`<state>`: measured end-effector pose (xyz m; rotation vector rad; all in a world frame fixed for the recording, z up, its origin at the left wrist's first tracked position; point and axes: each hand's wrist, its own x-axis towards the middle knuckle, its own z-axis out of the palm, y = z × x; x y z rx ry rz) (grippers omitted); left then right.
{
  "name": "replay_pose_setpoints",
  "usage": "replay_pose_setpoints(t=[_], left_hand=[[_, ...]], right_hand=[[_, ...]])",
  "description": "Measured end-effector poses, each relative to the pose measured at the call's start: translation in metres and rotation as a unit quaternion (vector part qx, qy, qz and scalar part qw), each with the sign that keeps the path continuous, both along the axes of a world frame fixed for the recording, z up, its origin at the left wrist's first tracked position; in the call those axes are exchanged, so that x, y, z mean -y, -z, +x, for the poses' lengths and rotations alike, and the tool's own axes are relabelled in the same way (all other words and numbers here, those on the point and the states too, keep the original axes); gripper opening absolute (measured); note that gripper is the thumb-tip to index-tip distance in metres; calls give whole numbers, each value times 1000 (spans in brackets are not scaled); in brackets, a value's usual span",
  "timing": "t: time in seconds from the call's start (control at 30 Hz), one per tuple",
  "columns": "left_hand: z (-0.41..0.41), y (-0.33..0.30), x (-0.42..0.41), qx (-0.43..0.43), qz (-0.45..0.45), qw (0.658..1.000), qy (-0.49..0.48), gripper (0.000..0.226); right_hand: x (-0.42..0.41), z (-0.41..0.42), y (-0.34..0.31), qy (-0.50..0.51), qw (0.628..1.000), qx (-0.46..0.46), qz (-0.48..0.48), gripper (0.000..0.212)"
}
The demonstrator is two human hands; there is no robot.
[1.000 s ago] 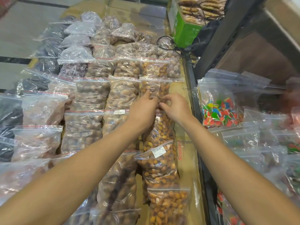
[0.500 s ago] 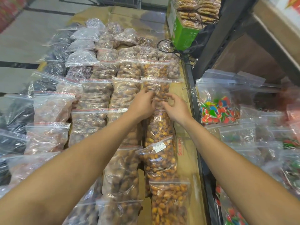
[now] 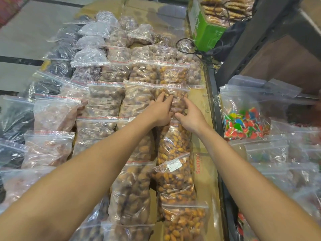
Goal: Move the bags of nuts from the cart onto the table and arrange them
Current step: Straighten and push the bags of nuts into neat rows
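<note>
My left hand [image 3: 159, 111] and right hand [image 3: 190, 115] both rest on one clear zip bag of brown nuts [image 3: 175, 98], left fingers laid fairly flat over its top, right fingers curled against its side. I judge I am nudging it square into its column. It lies on the cardboard-covered table [image 3: 199, 105], overlapping the clear bag of golden nuts [image 3: 173, 143] nearer me, shingled so each red seal shows. A clear bag of coloured candy [image 3: 243, 122] sits apart on the dark metal shelf [image 3: 213, 105].
</note>
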<state>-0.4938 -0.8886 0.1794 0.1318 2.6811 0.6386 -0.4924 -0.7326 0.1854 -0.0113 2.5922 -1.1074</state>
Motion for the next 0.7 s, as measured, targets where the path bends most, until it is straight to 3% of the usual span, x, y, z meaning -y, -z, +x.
replay_pose_setpoints(t=[0.13, 0.2, 0.3, 0.37, 0.47, 0.57, 0.7], left_hand=[[-2, -3, 7, -49, 35, 998, -2, 78], [-4, -7, 5, -73, 42, 996, 5, 88], [-8, -4, 0, -45, -13, 998, 29, 91], [-12, -6, -1, -24, -38, 999, 30, 88], [-7, -19, 2, -31, -1, 999, 18, 83], [17, -20, 4, -113, 52, 992, -32, 59], [79, -16, -3, -137, 117, 974, -137, 38]], right_hand=[[-2, -9, -4, -13, 1000, -10, 16, 77], [1, -16, -9, -76, 995, -13, 67, 85], [4, -29, -6, -190, 974, 7, 120, 92], [3, -32, -9, -203, 970, 28, 133, 92], [-2, -15, -17, -156, 982, -14, 103, 84], [-8, 17, -19, -38, 994, -75, 63, 68], [-23, 55, -7, 74, 997, -14, 32, 60]])
